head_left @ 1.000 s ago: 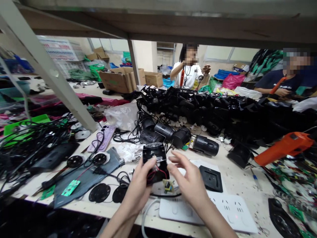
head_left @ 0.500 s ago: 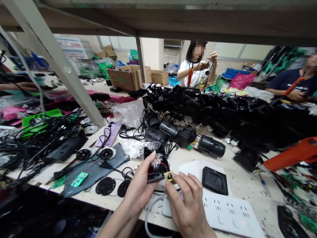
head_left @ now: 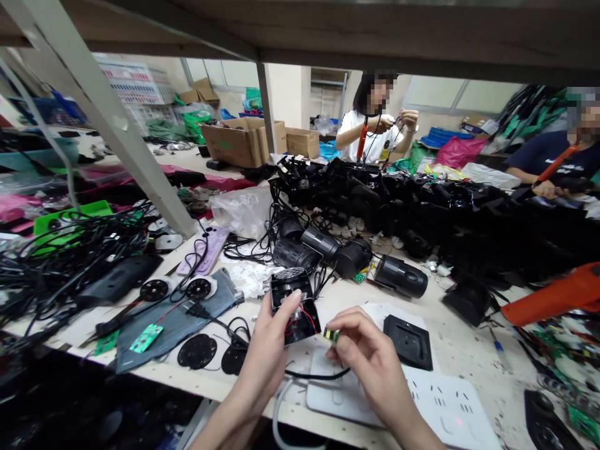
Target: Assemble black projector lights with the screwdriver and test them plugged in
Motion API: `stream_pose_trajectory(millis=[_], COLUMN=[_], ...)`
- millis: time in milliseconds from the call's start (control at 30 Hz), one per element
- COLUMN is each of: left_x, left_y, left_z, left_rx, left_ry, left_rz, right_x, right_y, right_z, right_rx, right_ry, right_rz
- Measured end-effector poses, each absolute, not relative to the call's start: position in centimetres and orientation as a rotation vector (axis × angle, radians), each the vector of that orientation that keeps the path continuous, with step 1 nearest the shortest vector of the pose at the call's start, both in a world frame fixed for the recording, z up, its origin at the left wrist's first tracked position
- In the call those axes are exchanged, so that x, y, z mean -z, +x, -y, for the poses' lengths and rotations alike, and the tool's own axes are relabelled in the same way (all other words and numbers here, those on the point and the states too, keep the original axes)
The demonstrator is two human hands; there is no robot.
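My left hand [head_left: 269,340] grips an open black plastic housing [head_left: 293,287], its thumb over the near side. Red wires run from inside the housing towards a small circuit board [head_left: 332,335] with a yellow part. That board is pinched between the thumb and fingers of my right hand [head_left: 368,356], just right of the housing. A black cable [head_left: 319,376] curves below both hands. Under my right hand lies a white power strip [head_left: 450,400], partly covered by it. A square black plastic base [head_left: 407,340] rests on paper to the right.
Dark cylindrical housings [head_left: 400,275] lie beyond my hands, before a heap of black parts [head_left: 422,212]. An orange electric screwdriver [head_left: 553,294] is at right. Tangled black cables [head_left: 60,256] fill the left. A slanted post [head_left: 126,137] and overhead shelf [head_left: 375,37] frame the bench. Two people sit opposite.
My right hand, first apart with spread fingers, took hold of the small circuit board and turned it beside the housing. My left hand kept its hold on the housing. The view shifted slightly.
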State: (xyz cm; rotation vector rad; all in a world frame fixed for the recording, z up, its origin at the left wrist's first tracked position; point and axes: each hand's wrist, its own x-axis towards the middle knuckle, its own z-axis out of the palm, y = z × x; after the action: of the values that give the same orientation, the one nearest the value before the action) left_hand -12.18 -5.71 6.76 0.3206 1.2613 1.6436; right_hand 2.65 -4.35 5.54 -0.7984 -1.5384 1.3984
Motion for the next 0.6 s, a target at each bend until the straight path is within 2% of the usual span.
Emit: stream_pose_trajectory(millis=[200, 300, 400, 500, 600], left_x=[-6.9, -6.8, -6.8, -6.9, -7.0], left_y=[-12.5, -12.6, -12.5, -12.3, -12.0], left_z=[5.7, 5.6, 5.5, 5.6, 6.0], left_rx=[-1.662, -1.637, -1.604, -1.576, -1.545], left_ry=[0.337, 0.314, 0.28, 0.31, 0.337], left_rz=[-1.254, -1.25, -1.226, -1.233, -1.207], right_x=[-5.3, -4.9, -5.4, -6.6, -7.3], right_y=[3.0, 3.0, 3.0, 2.5, 1.7], right_z=[3.7, 3.6, 3.9, 4.4, 4.6], right_rx=[-1.884, -1.936, -1.473, -0.839, -0.524], right_ry=[-1.037, -1.143, -1.097, -0.719, -0.517], right_rz=[1.179, 1.272, 1.632, 1.954, 2.115])
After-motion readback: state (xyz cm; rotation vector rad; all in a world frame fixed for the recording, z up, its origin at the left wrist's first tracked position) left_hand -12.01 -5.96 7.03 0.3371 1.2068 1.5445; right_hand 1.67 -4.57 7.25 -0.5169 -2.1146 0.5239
